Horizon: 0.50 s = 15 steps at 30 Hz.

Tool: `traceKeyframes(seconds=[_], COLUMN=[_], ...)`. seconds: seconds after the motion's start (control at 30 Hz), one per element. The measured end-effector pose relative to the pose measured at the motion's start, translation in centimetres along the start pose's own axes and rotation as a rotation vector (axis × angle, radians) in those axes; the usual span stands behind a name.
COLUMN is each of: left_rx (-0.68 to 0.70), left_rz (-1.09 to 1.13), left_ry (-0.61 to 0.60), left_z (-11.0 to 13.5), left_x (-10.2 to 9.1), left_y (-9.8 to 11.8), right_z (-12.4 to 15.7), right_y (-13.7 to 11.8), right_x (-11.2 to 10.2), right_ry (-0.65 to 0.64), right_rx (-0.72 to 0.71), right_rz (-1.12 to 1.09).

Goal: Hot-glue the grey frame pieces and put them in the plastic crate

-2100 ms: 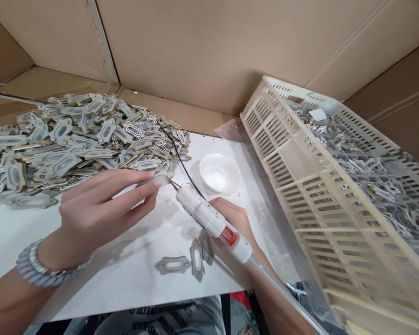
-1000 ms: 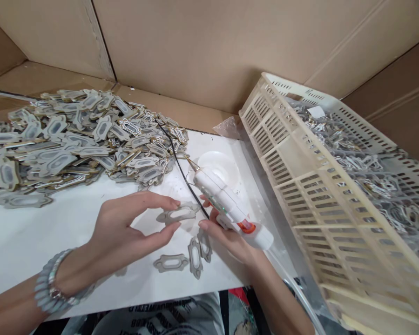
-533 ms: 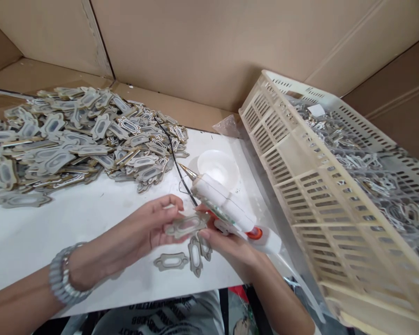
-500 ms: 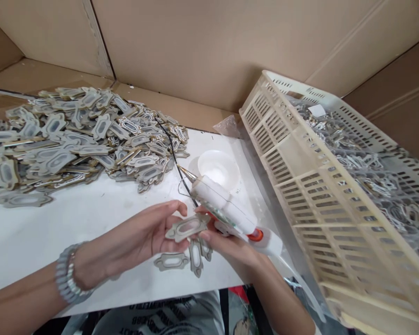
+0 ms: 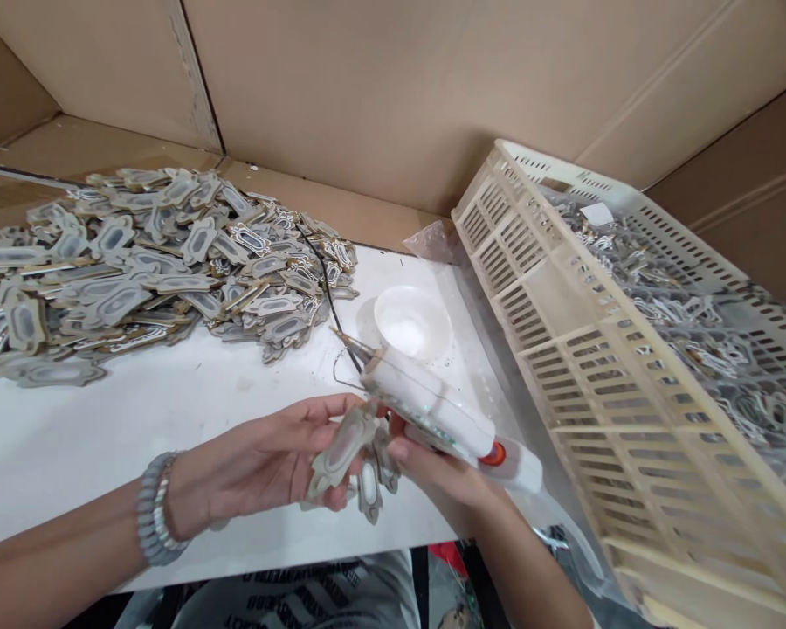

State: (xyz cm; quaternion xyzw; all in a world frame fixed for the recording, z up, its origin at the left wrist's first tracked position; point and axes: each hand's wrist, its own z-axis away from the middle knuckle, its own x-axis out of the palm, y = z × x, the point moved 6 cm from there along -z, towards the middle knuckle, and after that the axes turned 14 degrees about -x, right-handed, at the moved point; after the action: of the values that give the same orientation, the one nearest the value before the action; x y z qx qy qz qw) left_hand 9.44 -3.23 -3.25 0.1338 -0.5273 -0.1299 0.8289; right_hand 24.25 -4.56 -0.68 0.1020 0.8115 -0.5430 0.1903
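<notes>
My left hand [image 5: 268,463] is closed on a flat grey frame-shaped plate [image 5: 344,447] with a long oval window, held tilted between thumb and fingers. My right hand [image 5: 442,472] wraps round a white gun-shaped tool [image 5: 432,397] with an orange ring and a thin pointed tip. That tip points up and left, past the held plate. A similar small plate [image 5: 368,491] shows just below the two hands, and another is partly behind the right thumb. The right fingers under the tool are mostly hidden.
A large heap of similar plates [image 5: 150,262] covers the left of the white table [image 5: 189,419]. A white bowl [image 5: 412,319] stands beyond the tool, and a black cable [image 5: 331,297] runs near it. On the right, a cream slotted crate [image 5: 550,349] holds bagged metal pieces.
The held plate has turned from nearly level to steeply tilted. My left hand has shifted slightly right and down, covering a loose plate seen before. The tool moved a little right and down.
</notes>
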Motion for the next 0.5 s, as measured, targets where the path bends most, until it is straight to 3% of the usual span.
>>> traceKeyframes(seconds=[0.1, 0.27, 0.37, 0.5], left_rx=[0.173, 0.801, 1.083, 1.227], left_rz=[-0.13, -0.529, -0.788, -0.94], left_ry=[0.18, 0.689, 0.908, 1.009], left_z=[1.4, 6.3, 8.2, 8.5], left_x=[-0.7, -1.4, -0.5, 0.6], left_y=[2.5, 7.8, 8.4, 7.5], right_z=[-0.1, -0.6, -0.7, -0.7], right_y=[-0.1, -0.3, -0.5, -0.7], right_x=[-0.8, -1.0, -0.7, -0.4], right_ry=[0.021, 0.031, 0.053, 0.042], right_rx=[0.047, -0.081, -0.142, -0.125], right_rz=[-0.119, -0.066, -0.049, 0.002])
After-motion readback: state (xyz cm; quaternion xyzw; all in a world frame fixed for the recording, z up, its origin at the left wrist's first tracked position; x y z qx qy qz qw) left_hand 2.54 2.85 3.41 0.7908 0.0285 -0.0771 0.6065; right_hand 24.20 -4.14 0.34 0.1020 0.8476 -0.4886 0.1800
